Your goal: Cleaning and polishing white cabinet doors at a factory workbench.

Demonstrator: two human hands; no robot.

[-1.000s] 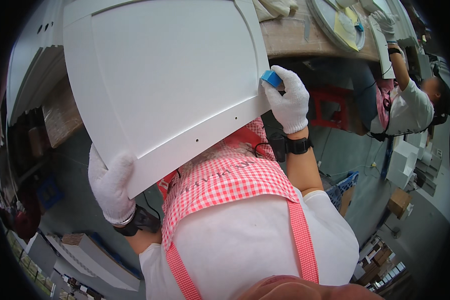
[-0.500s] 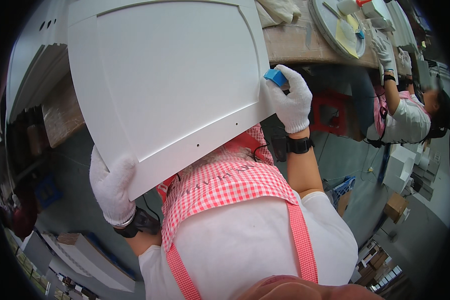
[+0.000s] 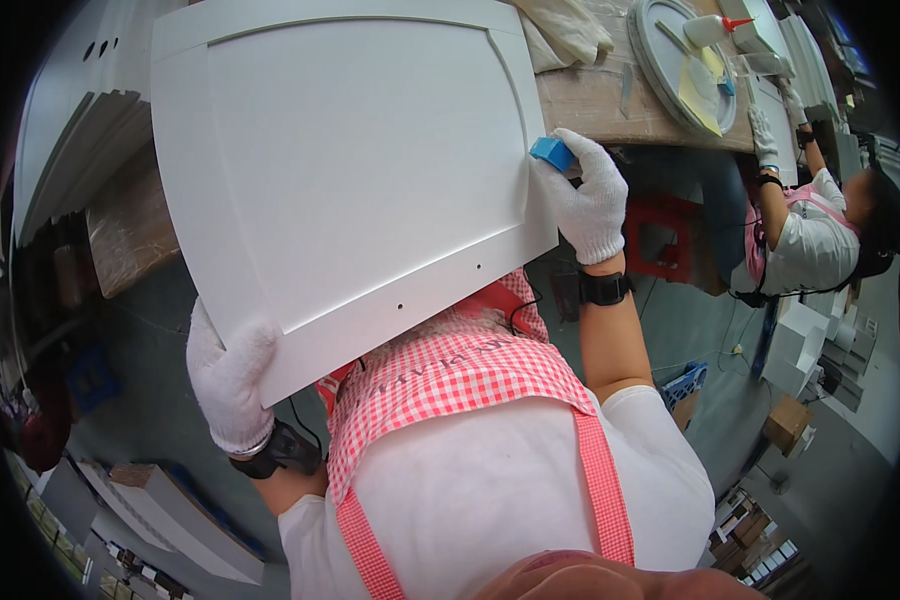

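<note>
My left hand [image 3: 228,385] grips the lower corner of the white cabinet door [image 3: 345,170]; my right hand [image 3: 588,200] presses a blue sanding block [image 3: 552,153] on its edge. The door seems stiff, light, smooth.

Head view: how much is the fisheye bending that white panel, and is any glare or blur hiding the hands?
Head view: the white panel has edges that bow outward, more toward the rim; lighting on it is even, with no glare. The left hand at its lower corner and the right hand pressing a blue block to its right edge are both sharp. The corners of the picture are black.
</note>
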